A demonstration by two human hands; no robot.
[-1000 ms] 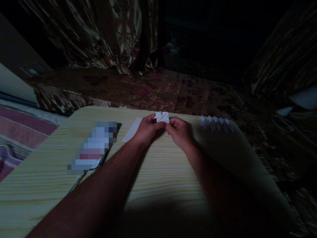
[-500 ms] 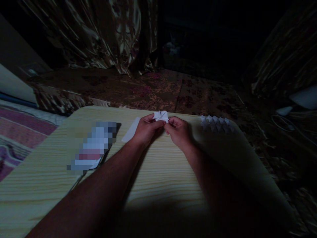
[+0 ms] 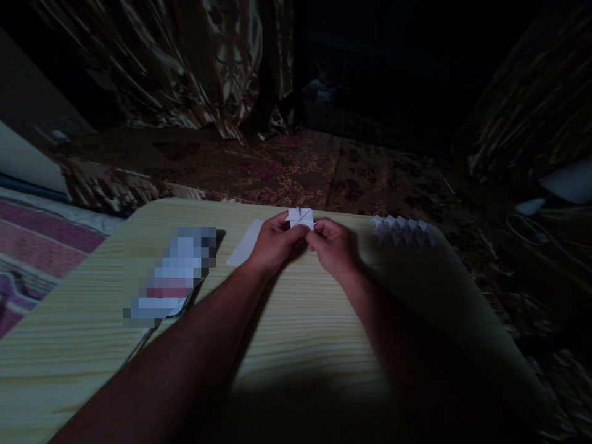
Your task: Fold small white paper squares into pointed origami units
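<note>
The left hand (image 3: 276,243) and right hand (image 3: 333,246) each pinch the paper (image 3: 300,217) by its lower edge; it looks light, thin and easily crushed.

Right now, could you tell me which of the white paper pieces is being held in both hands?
The small creased piece, pinched between left hand and right hand; the flat sheet and folded row lie untouched on the table.

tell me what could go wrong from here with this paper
The light is dim, so creases in the small folded paper pinched between left hand and right hand may come out crooked. The row of folded pieces lies close to the far right edge of the table; a nudge might push it off.
</note>
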